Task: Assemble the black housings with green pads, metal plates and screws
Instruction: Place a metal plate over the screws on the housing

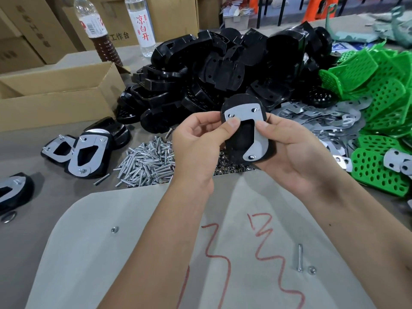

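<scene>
Above the table's middle I hold a black housing [239, 139] with a metal plate [249, 115] laid on it; three screw ends poke through the plate. My left hand [196, 143] grips the housing's left edge, thumb pressing on the plate. My right hand [292, 152] cradles it from the right and beneath, thumb on the plate's inner edge. Behind lie a pile of black housings [211, 70], green pads [379, 90] at the right, loose metal plates [323, 121] and a heap of screws [147, 161].
Several finished housings [82, 150] lie at the left, one more [13, 192] at the left edge. An open cardboard box [55, 94] and two bottles [142, 23] stand at the back left. A single screw [299, 257] and nut [311, 269] lie on the grey sheet [133, 253] near me.
</scene>
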`<state>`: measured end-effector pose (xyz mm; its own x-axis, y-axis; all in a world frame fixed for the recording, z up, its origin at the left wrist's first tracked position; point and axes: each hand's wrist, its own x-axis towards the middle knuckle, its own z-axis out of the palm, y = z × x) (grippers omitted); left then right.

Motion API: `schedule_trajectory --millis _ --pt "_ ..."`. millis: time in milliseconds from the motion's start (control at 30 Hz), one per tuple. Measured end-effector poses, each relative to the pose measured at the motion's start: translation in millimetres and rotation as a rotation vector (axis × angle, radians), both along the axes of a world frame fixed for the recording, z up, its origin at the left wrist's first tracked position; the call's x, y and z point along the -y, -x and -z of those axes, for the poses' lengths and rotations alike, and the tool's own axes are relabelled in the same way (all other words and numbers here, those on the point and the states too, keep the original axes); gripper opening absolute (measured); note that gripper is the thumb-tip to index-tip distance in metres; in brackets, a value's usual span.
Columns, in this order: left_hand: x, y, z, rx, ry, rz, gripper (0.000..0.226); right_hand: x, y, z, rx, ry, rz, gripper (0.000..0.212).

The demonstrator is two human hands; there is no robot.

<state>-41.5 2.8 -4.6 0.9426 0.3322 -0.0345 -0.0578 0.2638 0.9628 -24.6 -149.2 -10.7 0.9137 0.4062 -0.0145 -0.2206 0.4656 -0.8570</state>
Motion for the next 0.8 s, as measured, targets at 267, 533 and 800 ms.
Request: schedule_trajectory --millis 267,533,800 --pt "0 0 9 0.094 -0.436 -0.128 0.022 -2 -4 1 -0.02 -0.041 0.218 0.031" --pt "-5 3 21 0.285 -1.283 0.343 0.038 24 -24 -2 -0.14 -0.032 0.545 0.028" --pt "4 4 18 0.454 -1.402 0.272 0.012 25 -23 -2 -0.145 -0.064 0.527 0.024"
